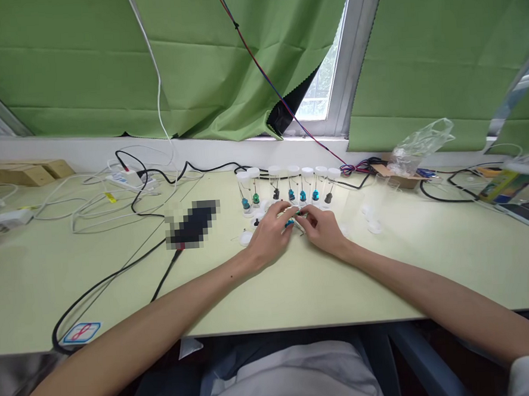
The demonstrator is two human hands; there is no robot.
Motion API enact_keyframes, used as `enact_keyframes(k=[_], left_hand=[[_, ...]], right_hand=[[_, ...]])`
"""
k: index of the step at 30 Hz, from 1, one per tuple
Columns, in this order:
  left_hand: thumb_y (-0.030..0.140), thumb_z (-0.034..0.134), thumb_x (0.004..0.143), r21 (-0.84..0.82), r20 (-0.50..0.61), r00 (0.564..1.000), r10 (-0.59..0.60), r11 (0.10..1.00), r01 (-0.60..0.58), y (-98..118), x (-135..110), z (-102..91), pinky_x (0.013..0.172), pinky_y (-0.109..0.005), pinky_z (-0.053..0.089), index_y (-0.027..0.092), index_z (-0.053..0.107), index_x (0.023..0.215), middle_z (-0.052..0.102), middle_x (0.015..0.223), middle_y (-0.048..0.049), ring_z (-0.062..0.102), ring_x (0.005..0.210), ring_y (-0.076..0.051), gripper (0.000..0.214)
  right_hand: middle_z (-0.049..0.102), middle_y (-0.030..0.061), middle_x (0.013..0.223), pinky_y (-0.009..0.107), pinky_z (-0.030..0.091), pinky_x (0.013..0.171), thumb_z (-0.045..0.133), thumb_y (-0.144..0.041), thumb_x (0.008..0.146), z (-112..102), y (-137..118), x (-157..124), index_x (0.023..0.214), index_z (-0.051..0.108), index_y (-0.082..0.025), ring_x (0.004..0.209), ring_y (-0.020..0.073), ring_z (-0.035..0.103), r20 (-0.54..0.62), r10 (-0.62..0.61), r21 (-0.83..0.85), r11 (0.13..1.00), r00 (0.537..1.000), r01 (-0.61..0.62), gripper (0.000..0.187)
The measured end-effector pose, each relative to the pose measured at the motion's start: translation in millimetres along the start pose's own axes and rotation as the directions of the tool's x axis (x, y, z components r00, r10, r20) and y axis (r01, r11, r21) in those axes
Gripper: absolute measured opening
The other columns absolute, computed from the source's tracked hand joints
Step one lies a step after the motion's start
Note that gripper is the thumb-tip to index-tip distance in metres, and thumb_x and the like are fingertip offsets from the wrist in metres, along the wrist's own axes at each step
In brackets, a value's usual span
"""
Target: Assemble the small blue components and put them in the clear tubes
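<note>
1. A small piece (298, 212), green and dark in colour, is being pinched narrowly by the thumb and fingertips of the right hand (323, 226), just above a pale yellow table (342, 295).
2. The piece is being partly covered by fingers; its full shape is being hidden, and only a short, dark, green-tinged bit is being shown between the two hands.
3. The left hand (272, 232) is being held beside it, fingers curved inward; whether anything is being gripped there cannot be told. A bright blue part (289, 223) is being partly screened by those fingers.
4. Just beyond, seven clear tubes (293, 183) are being shown upright in a row, topped by white lids (307, 171). Teal, green, blue and dark fittings (302, 195) are being seen through their walls.
5. A black part (256, 222) and a white cap (245, 238) are being seen by the left hand; more white discs (374, 226) are lying at right.
</note>
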State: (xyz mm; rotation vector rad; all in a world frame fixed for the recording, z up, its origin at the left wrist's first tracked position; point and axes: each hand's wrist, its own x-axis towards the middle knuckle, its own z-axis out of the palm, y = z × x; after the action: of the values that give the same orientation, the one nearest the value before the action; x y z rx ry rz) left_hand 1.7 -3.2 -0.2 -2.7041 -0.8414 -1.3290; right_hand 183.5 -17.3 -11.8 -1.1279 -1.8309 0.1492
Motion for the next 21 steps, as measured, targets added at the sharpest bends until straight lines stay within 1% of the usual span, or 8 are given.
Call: enact_keyframes(k=[2, 5, 6, 9, 13, 15, 17, 21], left_hand=[[0.012, 0.055, 0.091, 0.013, -0.122, 0.992, 0.013, 1.0, -0.012, 3, 1, -0.7, 0.092, -0.038, 0.052, 0.02, 0.059, 0.117, 0.057, 0.117, -0.0119, 0.059, 0.11, -0.023, 0.028], [0.019, 0.054, 0.093, -0.047, -0.224, 0.971, -0.078, 0.997, 0.069, 7, 3, -2.4, 0.083, -0.034, 0.052, 0.019, 0.061, 0.103, 0.06, 0.102, -0.0083, 0.06, 0.094, -0.019, 0.012], [0.022, 0.054, 0.095, -0.086, -0.219, 0.967, -0.131, 0.99, 0.114, 8, 4, -3.0, 0.08, -0.033, 0.051, 0.019, 0.061, 0.098, 0.061, 0.096, -0.0066, 0.059, 0.088, -0.018, 0.008], [0.031, 0.05, 0.098, -0.231, -0.142, 0.937, -0.318, 0.931, 0.281, 9, 5, -4.1, 0.073, -0.029, 0.049, 0.019, 0.061, 0.088, 0.063, 0.086, -0.0035, 0.058, 0.079, -0.016, 0.019], [0.047, 0.043, 0.1, -0.455, -0.078, 0.842, -0.533, 0.771, 0.445, 3, 6, -3.7, 0.064, -0.027, 0.048, 0.02, 0.062, 0.096, 0.062, 0.083, -0.0022, 0.058, 0.07, -0.013, 0.033], [0.053, 0.041, 0.099, -0.554, -0.067, 0.8, -0.596, 0.689, 0.467, -2, 7, -2.8, 0.057, -0.026, 0.048, 0.02, 0.062, 0.095, 0.061, 0.079, -0.0021, 0.058, 0.063, -0.012, 0.039], [0.057, 0.044, 0.097, -0.634, -0.065, 0.775, -0.629, 0.625, 0.454, -5, 9, -1.9, 0.052, -0.025, 0.046, 0.019, 0.062, 0.09, 0.059, 0.077, -0.0024, 0.057, 0.06, -0.012, 0.043], [0.058, 0.051, 0.093, -0.723, -0.096, 0.759, -0.644, 0.569, 0.392, -6, 12, -3.0, 0.047, -0.023, 0.045, 0.017, 0.061, 0.082, 0.057, 0.072, -0.0013, 0.054, 0.055, -0.011, 0.043]], right_hand=[[0.051, -0.0056, 0.053, 0.025, 0.036, 0.053, 0.057, -0.035, 0.093, -1, -2, 0, 0.09, 0.062, -0.018, 0.047, 0.011, 0.045, -0.073, 0.016, 0.028, 1.0, 0.997, -0.014, 0.018], [0.046, -0.0073, 0.05, 0.025, 0.035, 0.051, 0.058, -0.037, 0.093, -1, -5, 0, 0.091, 0.06, -0.019, 0.044, 0.0103, 0.041, -0.156, 0.046, 0.076, 0.996, 0.987, -0.035, 0.019], [0.046, -0.0075, 0.05, 0.025, 0.034, 0.05, 0.058, -0.037, 0.093, -1, -6, 0, 0.091, 0.06, -0.019, 0.044, 0.0101, 0.04, -0.176, 0.049, 0.088, 0.996, 0.983, -0.034, 0.018], [0.046, -0.0075, 0.052, 0.025, 0.034, 0.05, 0.057, -0.036, 0.094, -1, -8, -1, 0.093, 0.059, -0.019, 0.044, 0.0098, 0.039, -0.209, 0.037, 0.111, 0.994, 0.977, -0.014, 0.017], [0.043, -0.0083, 0.051, 0.024, 0.032, 0.049, 0.057, -0.035, 0.094, -1, -10, -1, 0.093, 0.058, -0.019, 0.044, 0.0094, 0.036, -0.187, 0.0, 0.128, 0.992, 0.982, 0.024, 0.016], [0.042, -0.0087, 0.05, 0.024, 0.031, 0.048, 0.057, -0.035, 0.094, 0, -10, -2, 0.092, 0.058, -0.019, 0.044, 0.0091, 0.034, -0.168, -0.01, 0.129, 0.991, 0.986, 0.032, 0.016], [0.042, -0.0085, 0.05, 0.024, 0.03, 0.048, 0.057, -0.035, 0.094, 0, -9, -2, 0.091, 0.058, -0.019, 0.044, 0.009, 0.035, -0.145, -0.014, 0.133, 0.991, 0.989, 0.033, 0.016], [0.047, -0.0069, 0.052, 0.024, 0.031, 0.048, 0.058, -0.035, 0.093, 1, -6, -2, 0.09, 0.06, -0.018, 0.046, 0.009, 0.038, -0.082, -0.048, 0.12, 0.991, 0.995, 0.058, 0.017]])
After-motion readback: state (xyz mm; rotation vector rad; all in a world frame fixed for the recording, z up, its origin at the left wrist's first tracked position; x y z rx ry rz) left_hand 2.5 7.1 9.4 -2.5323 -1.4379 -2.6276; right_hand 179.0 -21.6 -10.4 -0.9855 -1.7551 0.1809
